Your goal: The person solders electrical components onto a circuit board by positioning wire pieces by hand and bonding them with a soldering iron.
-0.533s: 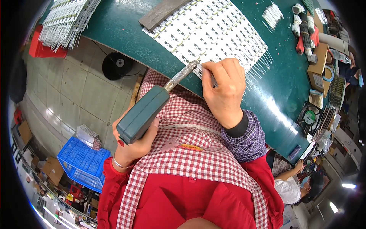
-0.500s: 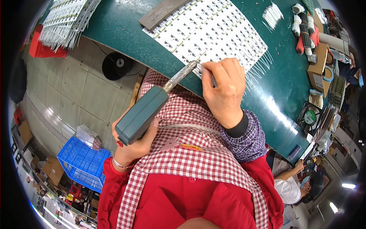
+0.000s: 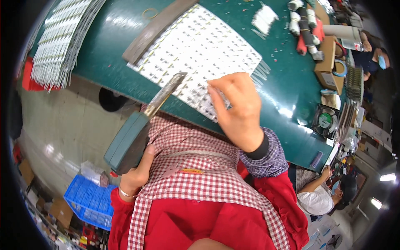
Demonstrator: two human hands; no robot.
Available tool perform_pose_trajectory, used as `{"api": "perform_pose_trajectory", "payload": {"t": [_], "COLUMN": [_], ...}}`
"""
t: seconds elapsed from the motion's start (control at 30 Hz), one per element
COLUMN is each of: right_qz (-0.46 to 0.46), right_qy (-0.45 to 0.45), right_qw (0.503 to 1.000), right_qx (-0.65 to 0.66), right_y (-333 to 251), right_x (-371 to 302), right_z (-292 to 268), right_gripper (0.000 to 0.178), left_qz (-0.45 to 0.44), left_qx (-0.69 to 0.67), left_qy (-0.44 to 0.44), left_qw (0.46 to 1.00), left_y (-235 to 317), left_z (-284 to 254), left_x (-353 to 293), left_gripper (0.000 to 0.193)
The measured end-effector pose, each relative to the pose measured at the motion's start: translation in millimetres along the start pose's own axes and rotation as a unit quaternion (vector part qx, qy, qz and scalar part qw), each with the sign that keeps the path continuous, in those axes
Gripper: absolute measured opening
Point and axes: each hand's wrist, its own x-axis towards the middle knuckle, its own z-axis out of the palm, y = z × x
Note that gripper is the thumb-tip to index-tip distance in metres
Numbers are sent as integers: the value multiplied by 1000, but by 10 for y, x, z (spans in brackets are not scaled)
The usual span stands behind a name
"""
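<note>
My left hand is wrapped round a green soldering gun, whose scuffed metal barrel points up and to the right. Its tip is over the near side of a white panel of small circuit boards. Right of the tip, my right hand hovers at the panel's near right side, thumb and forefinger pinched together. Anything between those fingertips is too small to make out. Thin white wires stick out from the panel's right edge. A grey-brown bar lies along its left edge.
Stacked wired panels stand at the far left above a red bin. Loose white wires, wire bundles, a cardboard box and a fan sit to the right. A blue crate is on the floor. A co-worker sits at right.
The soldering gun's tip has drawn away leftward from my right fingertips, widening the gap. My right hand remains pinched over the panel. The whole view has shifted and is slightly blurred.
</note>
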Motion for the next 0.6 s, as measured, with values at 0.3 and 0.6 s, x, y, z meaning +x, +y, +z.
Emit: {"api": "perform_pose_trajectory", "payload": {"t": [0.3, 0.6], "right_qz": [-61, -111], "right_qy": [73, 98], "right_qw": [968, 940], "right_qx": [-233, -307], "right_y": [1332, 1555], "right_x": [683, 871], "right_z": [-395, -238], "right_gripper": [12, 7], "left_qz": [82, 40], "left_qx": [90, 57], "left_qy": [19, 23], "left_qw": [992, 997], "left_y": [65, 149], "left_z": [70, 116], "left_x": [138, 160], "left_gripper": [25, 24]}}
